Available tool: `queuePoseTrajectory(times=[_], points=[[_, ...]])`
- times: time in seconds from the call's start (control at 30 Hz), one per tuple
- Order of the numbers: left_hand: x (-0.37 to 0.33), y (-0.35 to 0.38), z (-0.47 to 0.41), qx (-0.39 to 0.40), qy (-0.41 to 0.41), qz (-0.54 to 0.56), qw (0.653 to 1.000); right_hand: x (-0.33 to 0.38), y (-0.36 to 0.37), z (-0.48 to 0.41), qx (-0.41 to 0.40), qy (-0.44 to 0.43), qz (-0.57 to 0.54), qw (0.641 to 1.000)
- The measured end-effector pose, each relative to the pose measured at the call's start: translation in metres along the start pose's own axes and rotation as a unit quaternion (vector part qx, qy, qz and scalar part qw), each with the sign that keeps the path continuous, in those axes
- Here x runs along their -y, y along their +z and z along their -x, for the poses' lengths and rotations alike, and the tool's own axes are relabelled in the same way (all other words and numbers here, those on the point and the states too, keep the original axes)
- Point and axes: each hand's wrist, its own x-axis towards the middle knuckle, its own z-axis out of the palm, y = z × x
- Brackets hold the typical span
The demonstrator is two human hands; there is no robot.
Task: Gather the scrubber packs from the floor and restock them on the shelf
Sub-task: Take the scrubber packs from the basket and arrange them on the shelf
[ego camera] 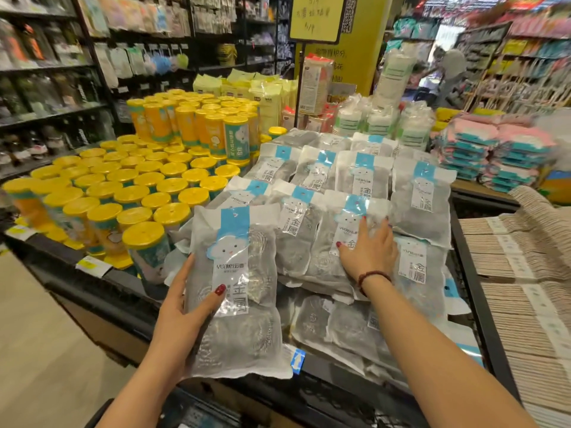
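My left hand [188, 307] grips a scrubber pack [238, 291], a clear bag of steel-wool balls with a blue and white cloud label, held upright over the front edge of the black display shelf [92, 273]. Flat on a scrubber pack [327, 242] in the front row of the stacked packs lies my right hand [367, 251], fingers spread and pressing down. Several more scrubber packs [423, 196] lie in overlapping rows across the shelf behind and to the right.
Yellow-lidded canisters [129, 193] fill the shelf's left side, close to the held pack. Stacks of pink and teal cloths [494, 156] sit at the back right, wooden chopstick bundles [525, 273] on the right. A sign pole [299, 84] rises behind. Beige floor [37, 350] lies lower left.
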Motion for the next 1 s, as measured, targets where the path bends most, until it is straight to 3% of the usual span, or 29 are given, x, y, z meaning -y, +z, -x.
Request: queuePoseTrajectory(times=[0.1,0.2,0.4,0.47,0.57,0.67,0.8,0.87,1.0], points=[[-0.002,-0.001,-0.001,0.012,0.001,-0.016,1.0,-0.003,0.008,0.005,0.038,-0.08,0.067,0.994],[-0.005,0.001,-0.002,0.016,0.009,-0.019,1.0,-0.007,0.012,0.007,0.106,-0.068,0.044,0.991],[-0.01,0.012,-0.004,0.04,0.016,-0.03,0.999,-0.008,0.009,0.005,0.115,-0.068,0.034,0.99],[-0.01,0.015,-0.006,0.044,0.02,-0.041,0.998,-0.006,0.001,0.009,0.086,-0.084,0.026,0.992],[-0.011,0.023,-0.008,0.056,0.025,-0.045,0.997,0.003,-0.021,0.033,0.017,-0.12,-0.131,0.984],[-0.01,0.037,-0.013,0.074,0.011,-0.029,0.997,0.013,-0.049,0.077,0.127,-0.105,-0.371,0.914],[-0.005,0.068,-0.021,0.104,0.012,-0.016,0.994,0.007,-0.056,0.118,0.232,-0.072,-0.458,0.855],[-0.003,0.09,-0.022,0.117,0.02,-0.017,0.993,-0.001,-0.05,0.127,0.221,-0.044,-0.502,0.835],[0.003,0.134,-0.022,0.162,0.035,-0.039,0.985,-0.027,-0.045,0.129,0.139,-0.005,-0.523,0.841]])
